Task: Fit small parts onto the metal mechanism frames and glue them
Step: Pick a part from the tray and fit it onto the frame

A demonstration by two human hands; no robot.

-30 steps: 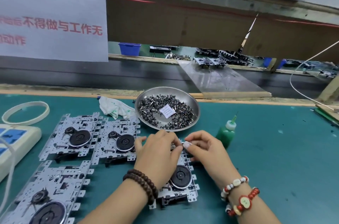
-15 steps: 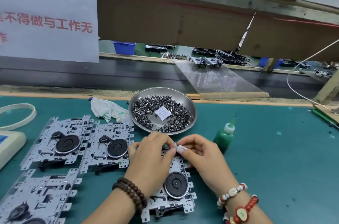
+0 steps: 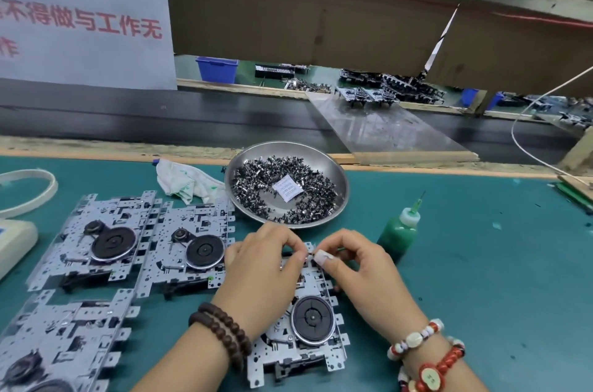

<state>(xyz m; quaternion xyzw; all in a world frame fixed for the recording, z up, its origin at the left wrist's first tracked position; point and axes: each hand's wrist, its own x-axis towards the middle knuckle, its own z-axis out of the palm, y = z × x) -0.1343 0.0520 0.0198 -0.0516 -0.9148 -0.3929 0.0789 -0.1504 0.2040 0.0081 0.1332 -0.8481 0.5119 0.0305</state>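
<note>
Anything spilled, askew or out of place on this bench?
Little stands out. A crumpled white cloth lies loose beside the steel dish, and a white paper packet sits among the small dark parts.
</note>
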